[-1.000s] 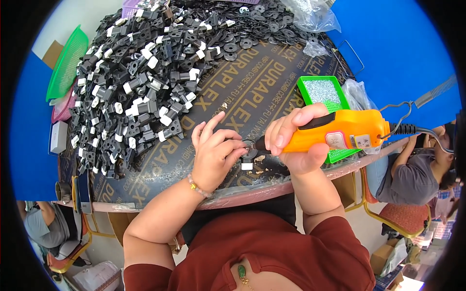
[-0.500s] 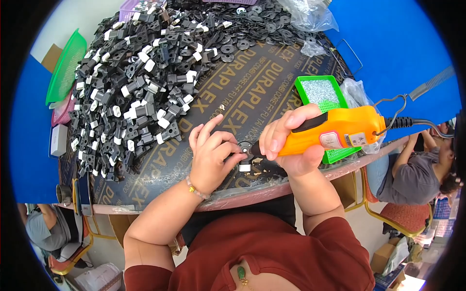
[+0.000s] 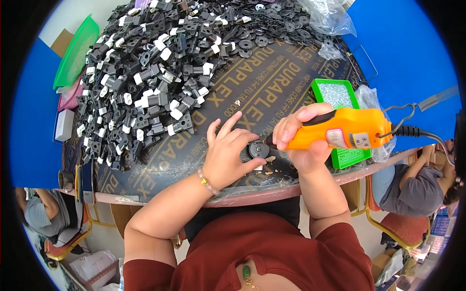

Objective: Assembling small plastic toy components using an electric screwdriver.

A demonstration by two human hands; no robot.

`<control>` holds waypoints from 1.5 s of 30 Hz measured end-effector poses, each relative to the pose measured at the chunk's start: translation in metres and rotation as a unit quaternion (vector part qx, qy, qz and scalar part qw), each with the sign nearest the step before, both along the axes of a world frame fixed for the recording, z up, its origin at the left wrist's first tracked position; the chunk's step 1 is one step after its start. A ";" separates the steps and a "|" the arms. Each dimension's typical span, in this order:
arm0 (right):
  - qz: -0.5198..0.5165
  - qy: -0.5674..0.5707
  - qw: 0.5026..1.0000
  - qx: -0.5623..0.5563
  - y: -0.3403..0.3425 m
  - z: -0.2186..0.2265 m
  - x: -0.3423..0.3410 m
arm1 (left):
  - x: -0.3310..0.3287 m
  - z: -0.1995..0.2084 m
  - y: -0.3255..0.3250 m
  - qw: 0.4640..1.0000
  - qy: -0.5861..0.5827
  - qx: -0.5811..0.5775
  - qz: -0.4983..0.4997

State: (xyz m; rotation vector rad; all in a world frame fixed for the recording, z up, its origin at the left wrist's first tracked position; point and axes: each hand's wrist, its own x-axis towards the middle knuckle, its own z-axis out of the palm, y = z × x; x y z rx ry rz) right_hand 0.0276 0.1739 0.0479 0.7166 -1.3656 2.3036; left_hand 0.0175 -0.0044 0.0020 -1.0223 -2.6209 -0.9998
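My right hand (image 3: 302, 138) grips an orange electric screwdriver (image 3: 365, 127) with a black switch bar, its dark nose pointing left toward a black round disc (image 3: 258, 149). Thumb and index finger of my left hand (image 3: 227, 154) hold the disc's edge at the table front, while the other fingers are stretched out. A bit of white (image 3: 258, 168) shows below the disc; what lies under it is mostly hidden. The screwdriver's tip is partly hidden by my right fingers, so I cannot tell whether it touches the disc.
Black parts with white ends (image 3: 145, 92) form a big heap at the left, with black discs (image 3: 262, 40) behind. Right of my hands, a green tray (image 3: 356, 158) holds small silvery pieces. Clear plastic bags (image 3: 330, 19), a screwdriver cable (image 3: 429, 136) and a green basket (image 3: 73, 60) border the table.
A black round disc now lies between my left fingers, where a smaller part with a white end showed before. My left hand has spread wider. The view has shifted slightly.
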 end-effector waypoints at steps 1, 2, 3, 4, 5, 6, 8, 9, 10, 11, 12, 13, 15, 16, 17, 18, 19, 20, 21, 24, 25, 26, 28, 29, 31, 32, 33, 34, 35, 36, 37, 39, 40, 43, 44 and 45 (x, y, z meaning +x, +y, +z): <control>0.029 -0.016 0.999 -0.031 0.000 0.000 0.000 | 0.000 0.000 0.000 1.000 -0.003 0.003 -0.001; 0.029 -0.017 0.999 -0.031 -0.001 0.000 -0.001 | 0.000 0.000 0.000 1.000 -0.006 0.006 -0.002; 0.039 -0.024 0.999 -0.019 -0.001 0.001 -0.002 | -0.001 0.000 0.000 1.000 -0.007 0.005 -0.002; 0.048 -0.032 0.998 -0.006 0.000 0.001 -0.003 | -0.001 0.000 0.000 1.000 -0.011 0.008 -0.003; 0.000 -0.048 0.998 0.040 -0.005 0.004 -0.002 | -0.001 -0.001 0.001 1.000 -0.015 0.011 -0.004; 0.001 -0.069 0.998 0.017 -0.011 0.004 -0.003 | -0.001 -0.002 0.001 1.000 -0.016 0.012 -0.004; -0.013 -0.062 0.996 0.055 -0.012 0.006 -0.005 | -0.001 -0.002 0.002 1.000 -0.007 0.016 -0.007; -0.021 -0.071 0.994 0.084 -0.012 0.006 -0.006 | -0.001 0.000 0.003 1.000 -0.009 0.015 -0.004; -0.028 -0.079 0.990 0.113 -0.013 0.006 -0.007 | -0.001 0.000 0.002 1.000 -0.008 0.015 -0.005; -0.024 -0.081 0.990 0.116 -0.016 0.007 -0.008 | -0.001 0.000 0.002 1.000 -0.017 0.016 -0.003; -0.026 -0.080 0.989 0.118 -0.018 0.008 -0.008 | 0.000 0.001 0.001 1.000 -0.025 0.018 -0.001; -0.033 -0.076 0.990 0.114 -0.018 0.008 -0.008 | 0.000 0.001 0.002 0.999 -0.023 0.022 -0.003; -0.034 -0.078 0.990 0.114 -0.018 0.011 -0.008 | 0.000 0.000 0.003 0.999 -0.015 0.030 -0.003; -0.004 -0.085 0.992 0.092 -0.013 0.012 -0.009 | 0.000 0.003 0.003 1.000 -0.019 0.018 -0.006; 0.026 -0.093 0.993 0.071 -0.008 0.014 -0.009 | 0.000 0.004 0.001 1.000 -0.022 0.005 -0.008; 0.018 -0.091 0.993 0.077 0.000 0.020 -0.008 | 0.001 0.000 0.000 1.000 -0.011 0.014 -0.003; 0.013 -0.076 0.995 0.061 0.012 0.024 -0.009 | 0.001 -0.001 -0.003 1.000 -0.004 0.013 0.001; -0.026 -0.036 0.997 0.069 0.025 0.031 -0.010 | 0.003 -0.002 -0.005 1.000 0.000 0.012 0.006; -0.079 -0.026 0.993 0.086 0.045 0.036 -0.013 | 0.004 -0.002 -0.006 1.000 0.001 0.015 0.010; -0.295 -0.048 0.939 0.169 0.118 0.045 -0.020 | 0.005 0.001 -0.002 1.000 0.007 0.010 0.013; -0.360 -0.070 0.914 0.176 0.141 0.043 -0.025 | 0.005 0.001 0.000 1.000 0.007 0.010 0.010; -0.422 -0.092 0.884 0.181 0.162 0.039 -0.029 | 0.005 0.001 0.002 1.000 0.007 0.012 0.007; -0.460 -0.107 0.866 0.165 0.194 0.031 -0.031 | 0.004 0.001 0.003 1.000 0.013 0.008 0.007; -0.475 -0.108 0.859 0.157 0.204 0.025 -0.032 | 0.004 0.001 0.004 1.000 0.012 0.009 0.005; -0.475 -0.106 0.860 0.152 0.215 0.017 -0.034 | 0.003 -0.001 0.004 1.000 0.012 0.012 0.008; -0.475 -0.102 0.862 0.147 0.217 0.014 -0.034 | 0.003 -0.001 0.004 1.000 0.011 0.011 0.008; -0.475 -0.104 0.861 0.147 0.219 0.011 -0.034 | 0.003 0.000 0.005 1.000 0.012 0.012 0.010; -0.471 -0.101 0.865 0.143 0.219 0.010 -0.035 | 0.003 0.000 0.005 1.000 0.014 0.012 0.012; -0.466 -0.097 0.868 0.140 0.218 0.010 -0.035 | 0.003 0.000 0.005 1.000 0.013 0.010 0.011; -0.467 -0.098 0.868 0.139 0.218 0.010 -0.035 | 0.003 0.000 0.005 1.000 0.014 0.010 0.012; -0.463 -0.097 0.870 0.138 0.218 0.011 -0.035 | 0.003 0.000 0.005 1.000 0.014 0.009 0.013; -0.460 -0.095 0.872 0.136 0.220 0.010 -0.035 | 0.003 -0.001 0.005 1.000 0.014 0.007 0.011; -0.466 -0.098 0.868 0.143 0.221 0.009 -0.036 | 0.003 -0.001 0.005 1.000 0.013 0.005 0.012; -0.476 -0.101 0.861 0.146 0.220 0.009 -0.035 | 0.004 0.000 0.004 1.000 0.014 0.005 0.012; -0.480 -0.101 0.860 0.143 0.219 0.009 -0.035 | 0.004 0.000 0.004 1.000 0.014 0.004 0.013; -0.480 -0.101 0.860 0.142 0.220 0.007 -0.035 | 0.004 0.000 0.003 1.000 0.013 0.005 0.012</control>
